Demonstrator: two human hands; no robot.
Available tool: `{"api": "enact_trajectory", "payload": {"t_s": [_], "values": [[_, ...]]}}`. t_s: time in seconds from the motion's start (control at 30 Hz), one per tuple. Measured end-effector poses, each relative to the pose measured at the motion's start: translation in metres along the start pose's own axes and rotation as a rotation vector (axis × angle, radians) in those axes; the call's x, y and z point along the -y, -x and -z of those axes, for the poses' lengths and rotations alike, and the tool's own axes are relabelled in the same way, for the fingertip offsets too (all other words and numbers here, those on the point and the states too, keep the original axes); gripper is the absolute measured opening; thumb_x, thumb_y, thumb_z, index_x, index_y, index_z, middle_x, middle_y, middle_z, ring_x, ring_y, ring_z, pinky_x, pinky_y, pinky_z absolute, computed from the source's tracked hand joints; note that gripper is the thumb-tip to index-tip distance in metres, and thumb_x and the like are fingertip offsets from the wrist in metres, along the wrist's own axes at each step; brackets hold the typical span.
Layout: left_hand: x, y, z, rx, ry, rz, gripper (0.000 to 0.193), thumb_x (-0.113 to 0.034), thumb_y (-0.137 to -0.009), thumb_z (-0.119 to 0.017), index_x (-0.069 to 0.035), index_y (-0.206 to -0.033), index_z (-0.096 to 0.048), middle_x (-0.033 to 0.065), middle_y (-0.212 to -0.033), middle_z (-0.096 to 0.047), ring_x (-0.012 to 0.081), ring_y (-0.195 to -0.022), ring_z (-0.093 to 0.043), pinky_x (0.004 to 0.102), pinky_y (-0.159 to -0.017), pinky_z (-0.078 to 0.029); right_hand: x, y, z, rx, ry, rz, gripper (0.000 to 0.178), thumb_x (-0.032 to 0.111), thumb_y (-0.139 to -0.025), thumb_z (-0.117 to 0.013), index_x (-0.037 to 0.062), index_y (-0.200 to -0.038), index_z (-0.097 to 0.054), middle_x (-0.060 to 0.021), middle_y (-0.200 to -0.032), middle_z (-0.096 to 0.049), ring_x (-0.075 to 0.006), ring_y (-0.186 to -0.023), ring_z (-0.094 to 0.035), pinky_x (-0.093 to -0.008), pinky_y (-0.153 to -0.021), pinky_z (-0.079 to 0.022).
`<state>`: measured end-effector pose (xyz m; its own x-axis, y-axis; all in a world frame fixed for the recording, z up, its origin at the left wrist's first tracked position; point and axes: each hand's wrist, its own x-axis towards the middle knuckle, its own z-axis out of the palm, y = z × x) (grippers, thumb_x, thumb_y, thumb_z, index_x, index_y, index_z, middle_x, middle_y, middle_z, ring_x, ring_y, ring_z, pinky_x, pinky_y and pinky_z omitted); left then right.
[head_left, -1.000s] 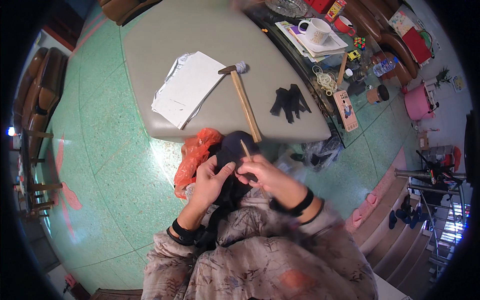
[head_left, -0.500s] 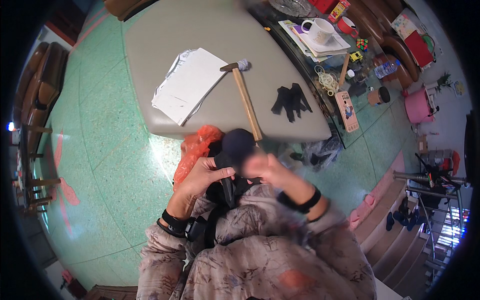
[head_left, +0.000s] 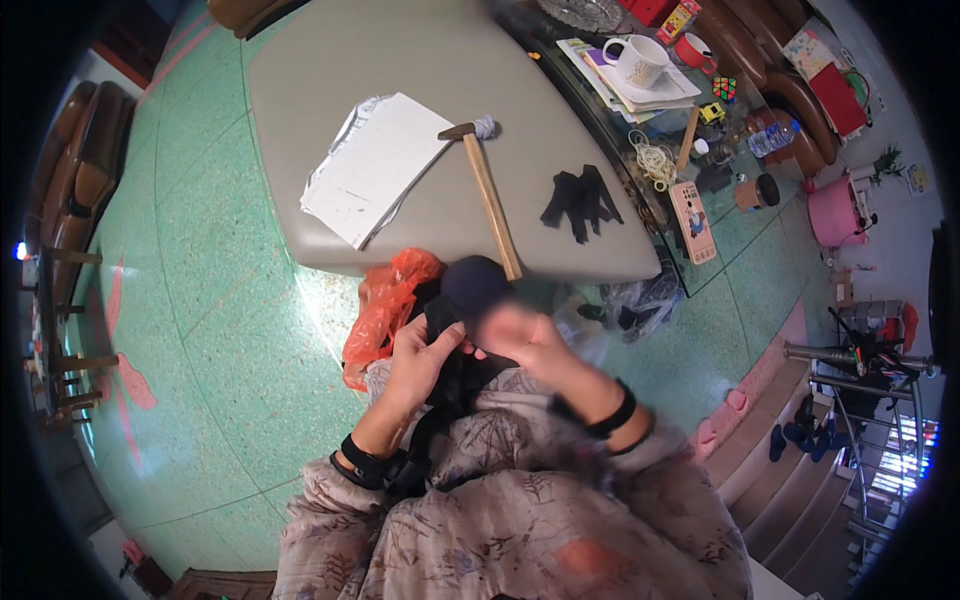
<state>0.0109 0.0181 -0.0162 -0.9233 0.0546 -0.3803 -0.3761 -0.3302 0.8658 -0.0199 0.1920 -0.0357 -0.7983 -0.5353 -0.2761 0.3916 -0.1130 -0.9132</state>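
Note:
My left hand (head_left: 425,352) is closed, thumb on top, around a piece of black cloth (head_left: 441,317) above my lap. My right hand (head_left: 545,350) is curled in beside it, with its fingertips blurred; what they pinch cannot be made out. A dark navy round-topped thing (head_left: 474,284) stands just beyond both hands, touching the blurred patch. Against its left side lies a crumpled orange plastic bag (head_left: 385,305). More black material (head_left: 455,385) hangs below my left hand.
On the grey padded surface ahead lie a stack of white sheets (head_left: 372,175), a wooden-handled hammer (head_left: 490,205) and several black cloth strips (head_left: 582,203). A dark glass table at right bears a white mug (head_left: 640,64), string (head_left: 655,160) and a phone (head_left: 694,222). Steps (head_left: 775,465) descend lower right.
My left hand has turned and shifted slightly; the long black piece that pointed down below it no longer shows there. My right hand stays nearly in place. The view has shifted a little.

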Motion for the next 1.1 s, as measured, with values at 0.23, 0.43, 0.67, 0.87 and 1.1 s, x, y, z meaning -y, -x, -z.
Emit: {"api": "enact_trajectory", "payload": {"t_s": [0.23,0.43,0.67,0.87,1.1], "values": [[-0.001,-0.003,0.002,-0.005,0.187,0.113,0.01,-0.011,-0.087,-0.059,-0.001,-0.088,-0.059,0.0052,-0.074,-0.063,0.0116,-0.065,-0.06,0.0228,-0.062,-0.048,-0.003,-0.002,-0.003,-0.112,0.32,0.001,0.015,0.012,-0.082,-0.063,-0.0019,-0.077,-0.06,-0.0025,-0.065,-0.061,-0.007,-0.063,-0.055,-0.0242,-0.057,-0.045],[0.01,-0.003,0.004,0.025,0.139,0.107,0.009,-0.01,-0.086,-0.061,-0.001,-0.088,-0.059,0.0054,-0.074,-0.063,0.0118,-0.066,-0.06,0.0234,-0.062,-0.048,0.015,-0.005,-0.004,-0.115,0.356,-0.054,0.017,0.015,-0.082,-0.064,-0.0018,-0.081,-0.061,-0.0042,-0.071,-0.062,-0.008,-0.067,-0.056,-0.0245,-0.061,-0.045],[0.001,-0.008,0.009,-0.043,0.091,0.115,0.008,-0.009,-0.086,-0.062,-0.001,-0.086,-0.06,0.0039,-0.072,-0.063,0.0102,-0.064,-0.059,0.0231,-0.061,-0.047,0.0,0.004,0.002,-0.14,0.195,-0.11,0.026,0.021,-0.085,-0.066,-0.0025,-0.093,-0.058,-0.0037,-0.082,-0.061,-0.0083,-0.073,-0.055,-0.0247,-0.064,-0.045],[-0.001,-0.011,0.012,0.015,0.119,0.118,0.006,-0.005,-0.086,-0.06,0.0,-0.086,-0.059,0.0058,-0.073,-0.062,0.0125,-0.065,-0.059,0.0246,-0.062,-0.048,-0.028,0.001,0.002,-0.06,0.059,-0.062,0.025,0.018,-0.083,-0.066,-0.0051,-0.091,-0.058,-0.0017,-0.071,-0.058,-0.0087,-0.068,-0.056,-0.0245,-0.06,-0.045],[0.013,-0.016,0.012,0.031,0.25,0.148,0.003,0.0,-0.085,-0.059,0.001,-0.088,-0.058,0.0074,-0.075,-0.062,0.014,-0.065,-0.058,0.0256,-0.063,-0.048,0.001,0.007,-0.001,-0.059,0.31,-0.187,0.019,0.013,-0.087,-0.058,-0.0052,-0.088,-0.057,-0.005,-0.076,-0.065,-0.008,-0.068,-0.056,-0.0243,-0.064,-0.044]]}}
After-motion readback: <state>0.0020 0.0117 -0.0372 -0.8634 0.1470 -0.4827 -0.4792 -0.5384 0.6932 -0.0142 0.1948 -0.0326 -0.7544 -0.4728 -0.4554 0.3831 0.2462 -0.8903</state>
